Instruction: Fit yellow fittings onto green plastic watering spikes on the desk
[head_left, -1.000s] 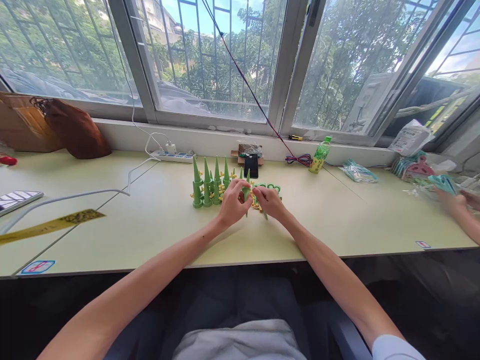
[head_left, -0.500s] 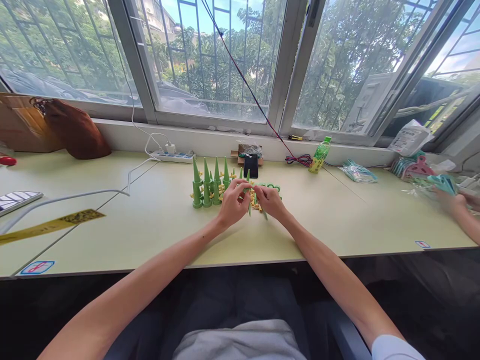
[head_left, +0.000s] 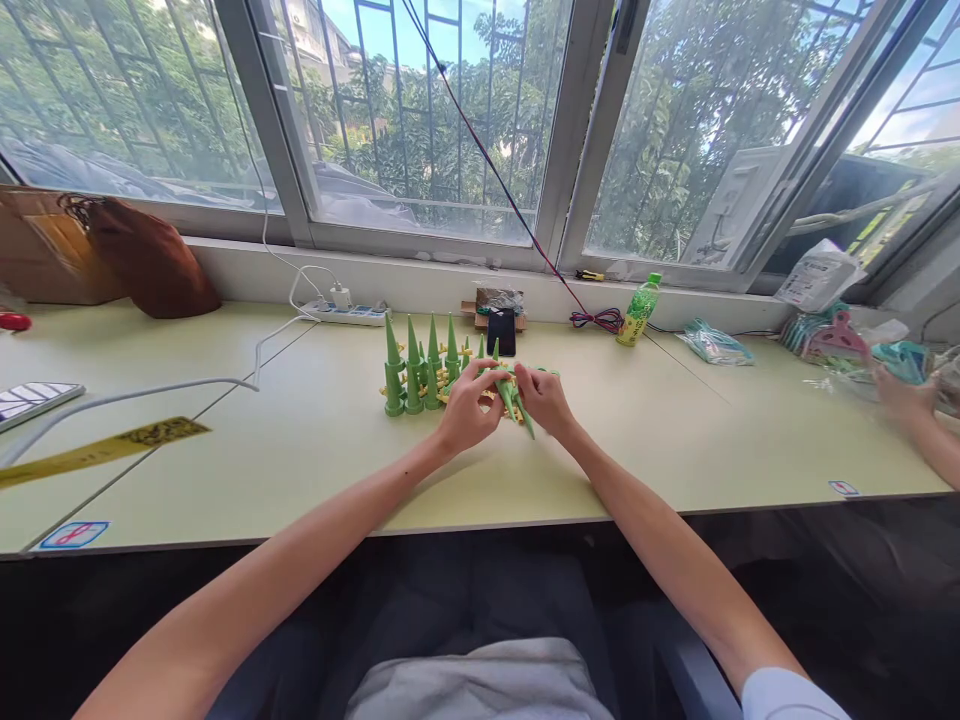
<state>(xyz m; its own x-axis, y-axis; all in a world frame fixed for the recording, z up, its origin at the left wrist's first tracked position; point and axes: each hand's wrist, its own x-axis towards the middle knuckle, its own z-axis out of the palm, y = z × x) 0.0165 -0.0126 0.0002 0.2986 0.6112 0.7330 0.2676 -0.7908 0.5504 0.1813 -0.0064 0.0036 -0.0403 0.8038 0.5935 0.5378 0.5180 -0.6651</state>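
Observation:
My left hand (head_left: 471,408) is closed in a pinch on a slim green plastic cone (head_left: 506,399) whose point tilts down. Close beside it, my right hand (head_left: 546,402) is curled around a second green cone (head_left: 526,420), its tip poking out below the fingers. The held ends of both cones are hidden by the fingers. To the left of my hands stand several upright green cones (head_left: 394,388) in rows, with small yellow pieces (head_left: 444,376) among them. More yellow pieces lie under and behind my hands, partly covered.
A black phone (head_left: 502,332) lies behind my hands. Further back are a power strip (head_left: 352,314), a green drink bottle (head_left: 639,311) and a coiled cable (head_left: 598,320). At the right edge, another person's hand (head_left: 904,395) handles teal items. A yellow tag (head_left: 105,452) hangs at left.
The cones in my hands have tilted and drawn together, now showing more fully between my hands. My right fingers have shifted slightly. The other person's hand at right has moved a little.

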